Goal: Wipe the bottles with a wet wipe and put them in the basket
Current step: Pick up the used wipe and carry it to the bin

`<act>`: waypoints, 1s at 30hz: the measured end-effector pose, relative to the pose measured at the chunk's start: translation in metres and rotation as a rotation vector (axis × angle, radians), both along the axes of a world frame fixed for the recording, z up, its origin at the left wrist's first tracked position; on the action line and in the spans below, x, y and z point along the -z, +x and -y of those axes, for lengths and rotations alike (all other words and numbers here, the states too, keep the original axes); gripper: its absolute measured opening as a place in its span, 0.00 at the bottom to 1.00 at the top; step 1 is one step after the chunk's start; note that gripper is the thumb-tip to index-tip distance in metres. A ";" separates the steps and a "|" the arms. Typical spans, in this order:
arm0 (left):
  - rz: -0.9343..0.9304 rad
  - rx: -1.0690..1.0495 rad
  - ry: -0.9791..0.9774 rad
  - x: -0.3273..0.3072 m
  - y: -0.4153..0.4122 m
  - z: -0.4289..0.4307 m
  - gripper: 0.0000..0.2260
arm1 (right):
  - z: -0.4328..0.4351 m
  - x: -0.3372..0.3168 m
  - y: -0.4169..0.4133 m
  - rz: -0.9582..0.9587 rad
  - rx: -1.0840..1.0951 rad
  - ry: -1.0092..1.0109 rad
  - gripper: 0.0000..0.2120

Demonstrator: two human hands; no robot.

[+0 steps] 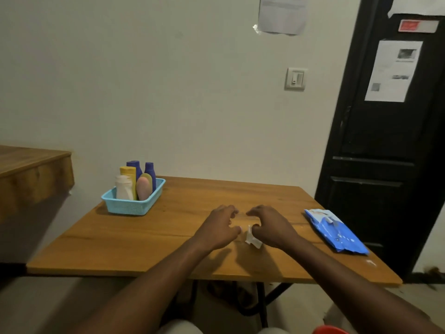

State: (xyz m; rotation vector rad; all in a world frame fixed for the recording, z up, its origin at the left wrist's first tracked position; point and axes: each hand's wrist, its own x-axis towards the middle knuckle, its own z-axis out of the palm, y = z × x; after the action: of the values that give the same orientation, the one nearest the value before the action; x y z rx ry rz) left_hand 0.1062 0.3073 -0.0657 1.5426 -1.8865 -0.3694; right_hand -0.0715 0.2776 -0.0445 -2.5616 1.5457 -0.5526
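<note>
Both bare arms reach forward over the table [120, 249], hands close together near its middle.

The left hand [218, 227] hovers palm down with fingers curled loosely, thumb toward the other hand, nothing visibly gripped in it. The right hand [271, 226] mirrors it just beside, palm down, fingers arched, and its thumb and forefinger pinch a small crumpled wet wipe [252, 238] that hangs below the hand toward the table's near edge. The fingertips of the two hands are near each other but apart. Both forearms run in from the bottom of the view, crossing the table's near edge, wrists roughly straight, sleeves not visible.
</note>
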 end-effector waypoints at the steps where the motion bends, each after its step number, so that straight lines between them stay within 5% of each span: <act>1: -0.004 0.008 0.035 0.005 -0.006 0.002 0.24 | 0.000 0.004 -0.005 0.003 0.006 0.050 0.24; 7: -0.072 0.041 0.184 0.033 -0.028 0.011 0.23 | 0.005 0.039 -0.025 0.049 0.017 0.142 0.15; 12: -0.104 0.052 0.161 0.043 -0.038 0.016 0.21 | 0.006 0.054 -0.035 0.276 0.005 0.050 0.07; 19: -0.237 0.128 -0.025 0.025 -0.073 0.013 0.10 | -0.001 0.042 -0.060 0.635 0.013 -0.049 0.12; 30: -0.423 0.402 0.013 0.015 -0.183 -0.016 0.06 | -0.061 0.035 -0.183 0.658 0.176 -0.092 0.10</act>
State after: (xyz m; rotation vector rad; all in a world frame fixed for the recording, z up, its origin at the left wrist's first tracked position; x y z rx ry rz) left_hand -0.0768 0.3231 -0.0806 0.9826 -1.8366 -0.8177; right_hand -0.2543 0.3387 -0.0791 -1.9801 1.5063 -1.3431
